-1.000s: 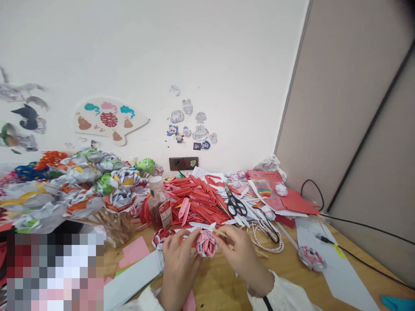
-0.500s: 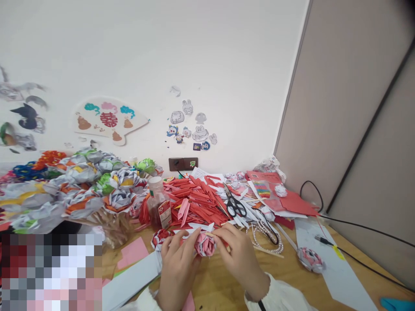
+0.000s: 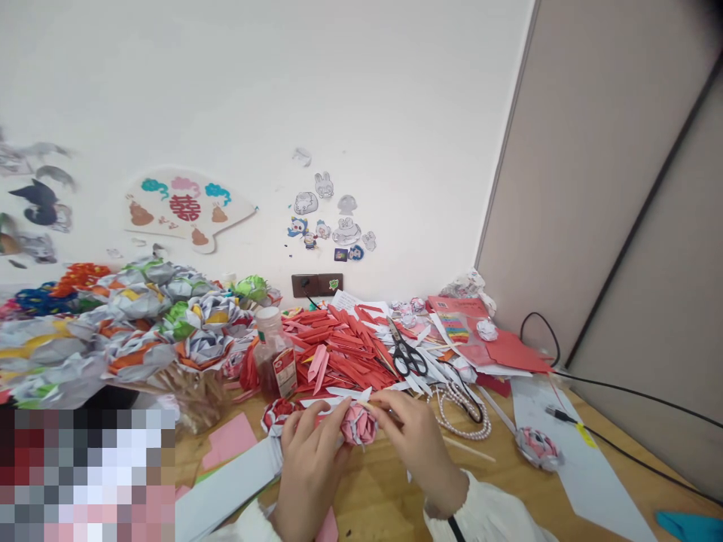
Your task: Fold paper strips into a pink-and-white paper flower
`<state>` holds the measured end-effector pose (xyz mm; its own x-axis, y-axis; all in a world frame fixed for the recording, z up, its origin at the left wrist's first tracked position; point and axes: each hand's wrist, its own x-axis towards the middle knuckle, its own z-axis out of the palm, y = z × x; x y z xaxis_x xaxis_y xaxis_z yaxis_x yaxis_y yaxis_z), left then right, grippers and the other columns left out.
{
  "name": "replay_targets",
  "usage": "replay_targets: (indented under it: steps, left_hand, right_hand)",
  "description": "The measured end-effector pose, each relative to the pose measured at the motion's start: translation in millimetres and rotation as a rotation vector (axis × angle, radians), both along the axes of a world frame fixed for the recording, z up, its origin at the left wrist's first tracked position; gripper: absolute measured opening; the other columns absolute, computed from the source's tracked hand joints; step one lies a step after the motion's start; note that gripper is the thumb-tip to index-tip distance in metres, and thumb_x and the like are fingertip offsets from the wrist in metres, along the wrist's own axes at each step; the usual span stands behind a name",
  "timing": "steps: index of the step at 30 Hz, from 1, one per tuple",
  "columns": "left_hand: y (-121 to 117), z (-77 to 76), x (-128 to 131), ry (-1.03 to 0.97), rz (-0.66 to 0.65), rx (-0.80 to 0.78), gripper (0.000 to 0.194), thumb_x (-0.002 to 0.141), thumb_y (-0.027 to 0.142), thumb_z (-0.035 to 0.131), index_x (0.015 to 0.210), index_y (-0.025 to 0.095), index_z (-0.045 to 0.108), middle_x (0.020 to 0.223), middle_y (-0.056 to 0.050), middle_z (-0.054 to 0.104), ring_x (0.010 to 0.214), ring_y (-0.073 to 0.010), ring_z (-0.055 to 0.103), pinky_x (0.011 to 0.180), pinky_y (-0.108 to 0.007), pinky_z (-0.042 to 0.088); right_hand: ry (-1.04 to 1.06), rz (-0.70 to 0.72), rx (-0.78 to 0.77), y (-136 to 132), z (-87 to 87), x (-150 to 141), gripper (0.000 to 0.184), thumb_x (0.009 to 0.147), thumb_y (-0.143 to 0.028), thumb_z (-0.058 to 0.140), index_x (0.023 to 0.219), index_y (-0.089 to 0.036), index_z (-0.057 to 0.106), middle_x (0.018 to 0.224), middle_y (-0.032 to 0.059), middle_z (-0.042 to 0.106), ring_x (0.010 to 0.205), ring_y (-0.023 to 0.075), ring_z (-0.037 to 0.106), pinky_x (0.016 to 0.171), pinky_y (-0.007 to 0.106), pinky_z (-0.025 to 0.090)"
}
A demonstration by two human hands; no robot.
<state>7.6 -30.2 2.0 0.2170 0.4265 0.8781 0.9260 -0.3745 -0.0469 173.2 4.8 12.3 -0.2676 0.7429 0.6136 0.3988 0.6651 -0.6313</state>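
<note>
A small pink and white paper rose [image 3: 358, 424] sits between my two hands, just above the wooden table [image 3: 389, 489]. My left hand [image 3: 309, 459] curls round its left side, fingers closed on it. My right hand [image 3: 416, 446] pinches a thin wooden stick [image 3: 377, 409] against the top right of the rose. Both wrists wear white cuffs.
Behind lie a heap of red paper strips [image 3: 339, 346], black scissors [image 3: 407, 354], a glue bottle [image 3: 274, 354], a pearl string [image 3: 463, 410] and another paper rose [image 3: 539, 448]. Many paper flowers [image 3: 141, 324] fill the left. Cables [image 3: 621, 391] run at the right.
My right hand has drawn in slightly towards the rose, bringing the stick's tip to its top. The view has shifted a little to the right. The left hand keeps its hold.
</note>
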Motion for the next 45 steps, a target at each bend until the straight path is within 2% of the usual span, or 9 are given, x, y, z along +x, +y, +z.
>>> replay_targets:
  steps: [6, 10, 15, 19, 27, 38, 45]
  left_hand:
    - [-1.0, 0.0, -0.1, -0.023, -0.002, -0.022, 0.026, 0.085, 0.014, 0.043, 0.104, 0.013, 0.061, 0.083, -0.009, 0.071, 0.085, -0.0236, 0.060, 0.080, -0.037, 0.036]
    - [2.4, -4.9, -2.5, -0.052, -0.007, -0.008, 0.027, 0.083, 0.013, 0.045, 0.106, 0.015, 0.061, 0.084, -0.008, 0.072, 0.086, -0.0236, 0.060, 0.081, -0.037, 0.036]
    - [7.8, -11.9, -5.8, -0.066, -0.024, 0.029, 0.029, 0.081, 0.010, 0.044, 0.103, 0.016, 0.062, 0.083, -0.007, 0.072, 0.082, -0.0217, 0.060, 0.080, -0.035, 0.036]
    - [6.0, -13.9, -5.4, -0.105, -0.029, -0.042, 0.032, 0.081, 0.009, 0.045, 0.107, 0.017, 0.061, 0.085, -0.007, 0.071, 0.086, -0.0225, 0.059, 0.084, -0.037, 0.035]
    - [3.7, -14.4, -6.1, -0.068, -0.035, -0.097, 0.032, 0.082, 0.012, 0.048, 0.111, 0.019, 0.061, 0.087, -0.008, 0.071, 0.091, -0.0243, 0.058, 0.086, -0.040, 0.034]
    - [3.0, -6.2, -2.8, -0.036, -0.024, -0.011, 0.029, 0.083, 0.011, 0.044, 0.104, 0.016, 0.063, 0.083, -0.007, 0.071, 0.085, -0.0228, 0.060, 0.081, -0.037, 0.035]
    - [1.8, -4.6, -3.6, -0.007, -0.066, -0.019, 0.034, 0.080, 0.008, 0.046, 0.109, 0.020, 0.060, 0.081, -0.003, 0.073, 0.085, -0.0232, 0.059, 0.081, -0.037, 0.034]
  right_hand:
    - [-0.005, 0.069, 0.029, 0.1, 2.6, 3.1, 0.016, 0.089, -0.018, 0.052, 0.088, -0.022, 0.067, 0.083, 0.0009, 0.069, 0.076, 0.0147, 0.062, 0.069, 0.023, 0.043]
    - [-0.006, 0.048, 0.060, 1.7, 4.2, 3.2, 0.015, 0.088, -0.019, 0.053, 0.086, -0.020, 0.068, 0.079, 0.0027, 0.066, 0.074, 0.0154, 0.061, 0.067, 0.023, 0.044]
    - [-0.050, 0.085, 0.090, 4.7, 1.5, 4.5, 0.015, 0.089, -0.025, 0.053, 0.090, -0.021, 0.067, 0.083, 0.0032, 0.065, 0.077, 0.0157, 0.061, 0.068, 0.023, 0.045]
    - [-0.101, 0.057, 0.113, 5.5, 0.6, 5.9, 0.014, 0.089, -0.028, 0.055, 0.089, -0.021, 0.067, 0.083, 0.0035, 0.065, 0.077, 0.0164, 0.061, 0.067, 0.024, 0.045]
    - [-0.149, -0.032, 0.189, 1.5, -2.1, 0.4, 0.016, 0.089, -0.018, 0.048, 0.088, -0.021, 0.064, 0.077, 0.0025, 0.064, 0.069, 0.0159, 0.060, 0.061, 0.024, 0.042]
    - [-0.324, -0.083, 0.365, 5.4, -10.5, 0.9, 0.030, 0.096, -0.022, 0.033, 0.092, -0.018, 0.062, 0.077, 0.0056, 0.065, 0.070, 0.0179, 0.063, 0.060, 0.025, 0.044]
    - [-0.350, -0.094, 0.264, 5.8, -11.4, 0.1, 0.028, 0.096, -0.023, 0.034, 0.089, -0.019, 0.061, 0.076, 0.0038, 0.066, 0.069, 0.0168, 0.064, 0.060, 0.024, 0.043]
